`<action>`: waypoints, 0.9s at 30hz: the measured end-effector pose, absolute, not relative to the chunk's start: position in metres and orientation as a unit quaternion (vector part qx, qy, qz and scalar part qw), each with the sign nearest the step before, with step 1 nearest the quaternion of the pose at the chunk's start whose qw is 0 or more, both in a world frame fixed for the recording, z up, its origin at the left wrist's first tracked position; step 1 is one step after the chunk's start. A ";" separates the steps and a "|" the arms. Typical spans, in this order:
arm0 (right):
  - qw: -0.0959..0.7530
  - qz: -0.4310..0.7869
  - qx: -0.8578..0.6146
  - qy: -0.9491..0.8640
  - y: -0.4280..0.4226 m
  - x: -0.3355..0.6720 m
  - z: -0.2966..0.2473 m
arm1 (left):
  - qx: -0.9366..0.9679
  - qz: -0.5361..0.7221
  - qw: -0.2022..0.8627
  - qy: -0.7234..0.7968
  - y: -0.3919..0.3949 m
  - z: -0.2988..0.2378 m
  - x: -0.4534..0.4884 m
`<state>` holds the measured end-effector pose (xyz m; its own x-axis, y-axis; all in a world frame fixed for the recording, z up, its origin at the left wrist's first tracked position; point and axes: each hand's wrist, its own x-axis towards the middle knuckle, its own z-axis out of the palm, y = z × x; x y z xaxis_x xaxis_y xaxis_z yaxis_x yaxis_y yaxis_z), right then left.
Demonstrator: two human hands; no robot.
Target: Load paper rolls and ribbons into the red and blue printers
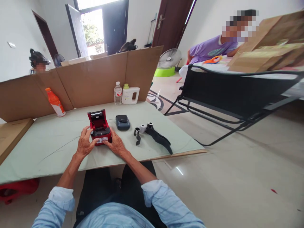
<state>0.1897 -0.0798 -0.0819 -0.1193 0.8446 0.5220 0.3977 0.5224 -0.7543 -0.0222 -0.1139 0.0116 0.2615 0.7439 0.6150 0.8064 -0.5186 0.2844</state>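
Observation:
A small red portable printer (102, 138) sits on the table with its lid (97, 117) raised and its dark inside showing. My left hand (85, 142) holds its left side, thumb at the front near a white label. On the opposite side, my right hand (116, 144) grips it, with the thumb also at the front edge. Right of the printer lies a dark blue, closed device (123, 122) of similar size. Farther right are a partly unrolled small roll (137, 130), a white paper roll (142, 128) and another roll with a long black strip (158, 136).
An orange bottle (55, 103), a clear water bottle (117, 94) and a white jug (130, 95) stand before a cardboard partition (95, 79). A cardboard box (14, 136) is at the left. Beyond the table's right edge stands a black folding frame (228, 91); other people sit farther back.

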 end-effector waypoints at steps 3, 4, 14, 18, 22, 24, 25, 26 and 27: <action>0.502 0.213 -0.435 -0.716 -0.080 0.190 -0.082 | -0.805 -0.349 0.000 -0.479 -0.107 0.018 -0.026; 0.502 0.211 -0.434 -0.717 -0.080 0.190 -0.082 | -0.808 -0.346 -0.014 -0.476 -0.104 0.020 -0.028; 0.491 0.219 -0.440 -0.720 -0.081 0.192 -0.079 | -0.836 -0.327 -0.062 -0.436 -0.080 0.033 -0.024; 0.485 0.229 -0.441 -0.720 -0.082 0.193 -0.078 | -0.841 -0.327 -0.095 -0.421 -0.076 0.038 -0.022; 0.491 0.221 -0.436 -0.721 -0.082 0.193 -0.077 | -0.837 -0.328 -0.117 -0.423 -0.076 0.041 -0.023; 0.497 0.212 -0.434 -0.721 -0.083 0.193 -0.077 | -0.828 -0.332 -0.113 -0.437 -0.076 0.041 -0.022; 0.500 0.207 -0.433 -0.721 -0.083 0.194 -0.078 | -0.823 -0.334 -0.110 -0.446 -0.076 0.041 -0.022; 0.504 0.202 -0.431 -0.721 -0.083 0.194 -0.078 | -0.818 -0.336 -0.106 -0.455 -0.076 0.041 -0.021; 0.509 0.197 -0.429 -0.720 -0.083 0.194 -0.078 | -0.814 -0.337 -0.103 -0.462 -0.076 0.041 -0.019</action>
